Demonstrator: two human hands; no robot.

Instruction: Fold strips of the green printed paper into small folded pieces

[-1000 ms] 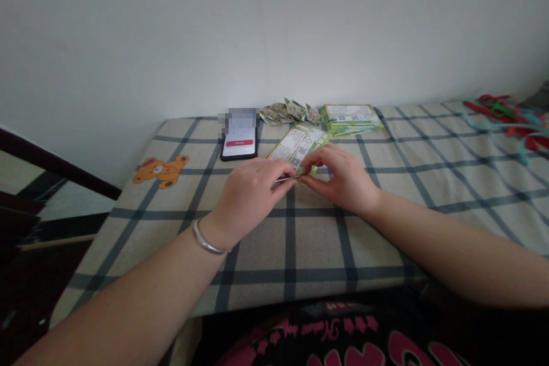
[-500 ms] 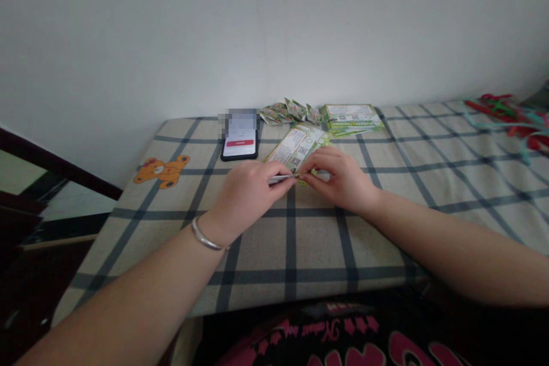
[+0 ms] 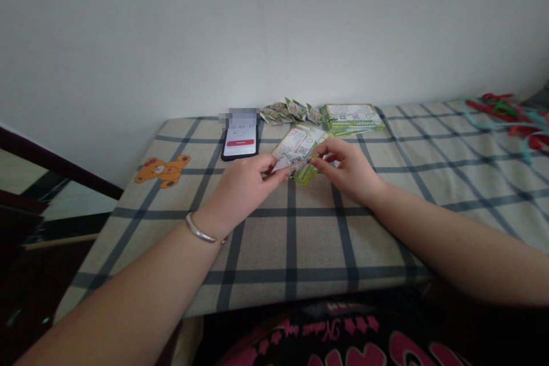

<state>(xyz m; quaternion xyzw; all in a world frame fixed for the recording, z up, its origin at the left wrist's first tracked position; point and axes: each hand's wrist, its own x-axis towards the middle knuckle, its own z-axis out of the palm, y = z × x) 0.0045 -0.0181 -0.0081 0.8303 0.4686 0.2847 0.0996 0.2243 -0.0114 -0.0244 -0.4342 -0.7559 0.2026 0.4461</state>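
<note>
Between my two hands is a small piece of printed paper point(image 3: 295, 163), white and green, partly folded. My left hand point(image 3: 251, 178) pinches its left end between thumb and fingers, a silver bangle on that wrist. At the paper's right end, my right hand point(image 3: 343, 167) grips with thumb and fingertips. Just behind and under it lies a green-and-white printed sheet point(image 3: 295, 138) with square codes, flat on the checked cloth; the held paper and my fingers hide part of it.
A phone point(image 3: 240, 142) lies to the left, screen lit. Along the wall are a row of folded green paper pieces point(image 3: 291, 111) and a stack of printed sheets point(image 3: 354, 117). Red, green and teal strips point(image 3: 510, 117) lie far right. A bear picture point(image 3: 163, 171) is at the left.
The held paper has turned from edge-on to showing more of its printed face. My right hand has shifted slightly right and away from me, and the gap between my hands is wider.
</note>
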